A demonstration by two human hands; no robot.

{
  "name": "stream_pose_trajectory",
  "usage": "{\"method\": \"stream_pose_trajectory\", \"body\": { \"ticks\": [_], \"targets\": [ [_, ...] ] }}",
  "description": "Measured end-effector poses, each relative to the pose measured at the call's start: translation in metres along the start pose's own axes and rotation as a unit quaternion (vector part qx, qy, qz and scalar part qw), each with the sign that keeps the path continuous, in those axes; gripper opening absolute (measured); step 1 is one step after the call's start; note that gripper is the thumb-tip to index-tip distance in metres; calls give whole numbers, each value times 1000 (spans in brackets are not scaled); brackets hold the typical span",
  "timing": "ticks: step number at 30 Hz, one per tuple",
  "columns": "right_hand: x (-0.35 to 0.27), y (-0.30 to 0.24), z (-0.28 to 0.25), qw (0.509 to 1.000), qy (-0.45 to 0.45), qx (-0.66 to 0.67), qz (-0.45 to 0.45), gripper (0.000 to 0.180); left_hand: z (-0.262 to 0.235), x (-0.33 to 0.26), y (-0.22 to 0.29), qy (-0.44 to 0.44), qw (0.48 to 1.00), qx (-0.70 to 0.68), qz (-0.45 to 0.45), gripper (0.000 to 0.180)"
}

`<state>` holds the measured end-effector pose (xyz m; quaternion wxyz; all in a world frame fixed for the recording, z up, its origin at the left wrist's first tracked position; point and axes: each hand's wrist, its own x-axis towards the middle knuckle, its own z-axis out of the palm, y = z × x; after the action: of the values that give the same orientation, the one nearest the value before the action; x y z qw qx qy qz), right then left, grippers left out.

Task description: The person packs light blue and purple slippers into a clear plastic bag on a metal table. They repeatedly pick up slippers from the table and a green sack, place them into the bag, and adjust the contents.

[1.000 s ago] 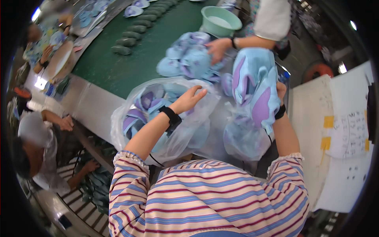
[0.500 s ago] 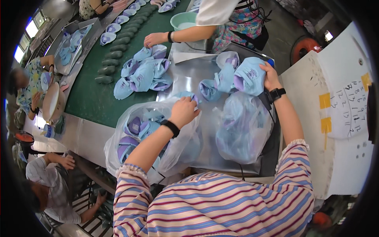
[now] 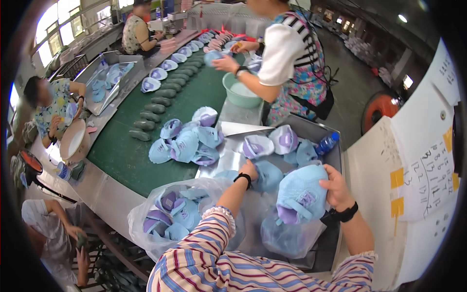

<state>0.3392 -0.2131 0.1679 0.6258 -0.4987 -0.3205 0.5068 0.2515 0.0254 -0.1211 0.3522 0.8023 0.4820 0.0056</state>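
Observation:
My right hand grips a light blue shoe upper with purple trim, held over a clear plastic bag on the metal tray. My left hand reaches forward and rests on another light blue upper lying in the tray. A second clear bag holding several blue and purple uppers sits at my lower left. More uppers lie in a heap on the green belt.
A person in a white top stands across the belt, a hand over a green basin. Dark green lasts line the belt. Other workers sit at the left. A blue bottle lies in the tray. White paper sheets hang at right.
My left hand has left the bag at lower left and reached forward into the tray. My right hand has lowered its upper toward the right-hand bag. The view has tilted up.

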Motion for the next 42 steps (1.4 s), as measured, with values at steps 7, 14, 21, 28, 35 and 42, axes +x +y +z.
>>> {"method": "stream_pose_trajectory", "body": {
  "ticks": [7, 14, 21, 28, 35, 42],
  "targets": [
    [57, 40, 29, 989, -23, -146, -18, 45, -94, -62, 4, 58, 896, -414, 150, 40],
    [98, 55, 90, 958, -243, -150, 39, 48, -214, -224, -56, -269, 761, -521, 279, 74],
    [109, 80, 229, 856, -306, -391, -144, 59, -280, -277, -112, 66, 947, -225, 219, 53],
    [98, 150, 276, 775, -308, -453, -315, 57, -301, -267, -230, 260, 880, -396, 44, 22],
    [53, 238, 228, 635, -548, -515, -173, 50, -313, -192, -419, 468, 668, -563, -135, 28],
    [69, 233, 243, 631, -550, -530, -135, 45, -411, -154, -434, 639, 703, -272, -152, 71]
  ]
}}
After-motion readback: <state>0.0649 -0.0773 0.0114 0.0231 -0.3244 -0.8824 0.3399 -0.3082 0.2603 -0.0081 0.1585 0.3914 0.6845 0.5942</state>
